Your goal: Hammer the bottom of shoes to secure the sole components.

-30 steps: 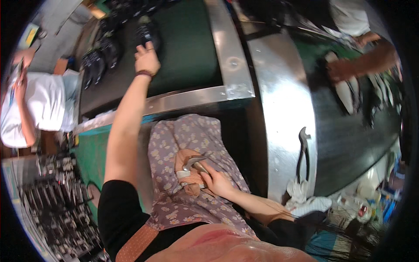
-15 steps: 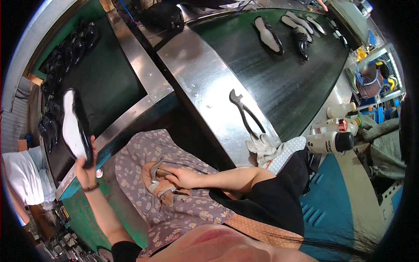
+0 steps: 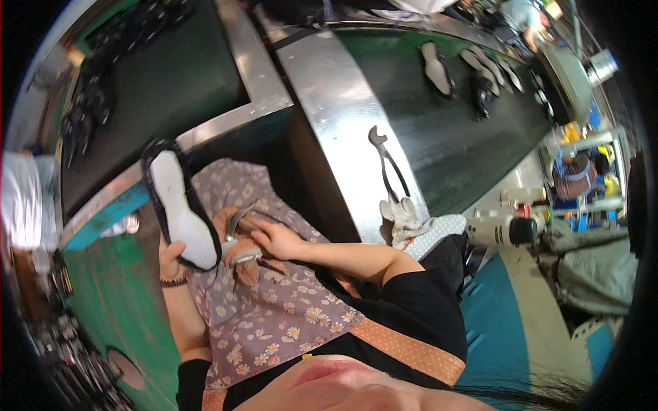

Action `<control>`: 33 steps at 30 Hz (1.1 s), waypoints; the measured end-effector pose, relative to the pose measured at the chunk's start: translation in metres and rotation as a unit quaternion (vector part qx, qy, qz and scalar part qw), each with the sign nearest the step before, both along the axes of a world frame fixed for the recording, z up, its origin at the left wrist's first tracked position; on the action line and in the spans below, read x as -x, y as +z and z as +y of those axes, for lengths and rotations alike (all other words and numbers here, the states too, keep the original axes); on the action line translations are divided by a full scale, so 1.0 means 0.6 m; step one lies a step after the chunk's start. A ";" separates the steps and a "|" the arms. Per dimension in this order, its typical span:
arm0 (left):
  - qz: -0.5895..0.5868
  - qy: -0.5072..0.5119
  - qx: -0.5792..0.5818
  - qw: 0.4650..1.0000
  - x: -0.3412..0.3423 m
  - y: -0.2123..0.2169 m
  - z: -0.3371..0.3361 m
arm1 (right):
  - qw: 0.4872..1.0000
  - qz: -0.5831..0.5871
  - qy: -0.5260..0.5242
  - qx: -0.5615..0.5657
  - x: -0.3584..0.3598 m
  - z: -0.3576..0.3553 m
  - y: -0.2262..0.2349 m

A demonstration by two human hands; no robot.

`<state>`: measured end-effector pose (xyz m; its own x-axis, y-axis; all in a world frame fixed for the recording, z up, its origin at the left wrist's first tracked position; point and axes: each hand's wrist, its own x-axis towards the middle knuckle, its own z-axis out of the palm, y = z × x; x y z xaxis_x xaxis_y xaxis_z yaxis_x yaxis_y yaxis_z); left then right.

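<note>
shoe [image 3: 177, 205] now lowered to lap by left hand [image 3: 171, 255].

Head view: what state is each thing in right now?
Shoe: held up in left hand, white sole showing.
Tool: gripped in right hand, over the lap.
Pincers: lying untouched on the metal bench.
Gloves: lying loose at the bench edge.
Shoes on belt: lying flat, soles up.
</note>
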<state>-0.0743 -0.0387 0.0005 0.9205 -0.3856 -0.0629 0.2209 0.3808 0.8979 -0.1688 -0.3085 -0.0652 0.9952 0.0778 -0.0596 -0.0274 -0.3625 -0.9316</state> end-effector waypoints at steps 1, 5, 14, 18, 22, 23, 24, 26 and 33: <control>0.007 -0.004 -0.014 1.000 0.002 0.002 0.000 | 1.000 0.008 -0.008 0.002 0.000 -0.001 -0.006; -0.016 -0.033 -0.024 0.999 -0.003 0.012 0.014 | 0.999 0.025 -0.010 0.033 0.000 -0.003 -0.022; 0.070 -0.087 0.054 0.992 0.001 0.005 0.030 | 0.998 0.038 0.024 0.038 -0.006 -0.006 -0.021; -0.005 -0.091 0.042 0.995 -0.012 -0.004 0.033 | 0.997 0.064 0.035 0.001 -0.010 -0.015 -0.024; 0.014 -0.074 -0.002 0.997 -0.013 -0.014 0.041 | 0.990 0.134 0.035 0.002 -0.005 -0.024 -0.016; 0.087 -0.128 0.059 0.986 -0.013 -0.035 0.063 | 0.994 0.106 0.028 -0.001 -0.003 -0.022 -0.022; 0.158 -0.180 0.120 0.964 -0.011 -0.057 0.076 | 0.997 0.079 0.021 -0.003 -0.003 -0.022 -0.026; 0.163 -0.171 0.184 0.954 0.005 -0.086 0.071 | 0.994 0.103 0.023 -0.017 -0.002 -0.019 -0.033; 0.214 -0.144 0.345 0.903 0.014 -0.080 0.047 | 0.973 0.198 -0.011 -0.121 -0.004 -0.011 0.033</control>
<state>-0.0829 -0.0106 -0.0474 0.7239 -0.6887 -0.0422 0.6704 0.6877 0.2787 -0.1664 -0.3148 -0.0452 0.8995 0.1154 -0.4215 -0.4072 -0.1289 -0.9042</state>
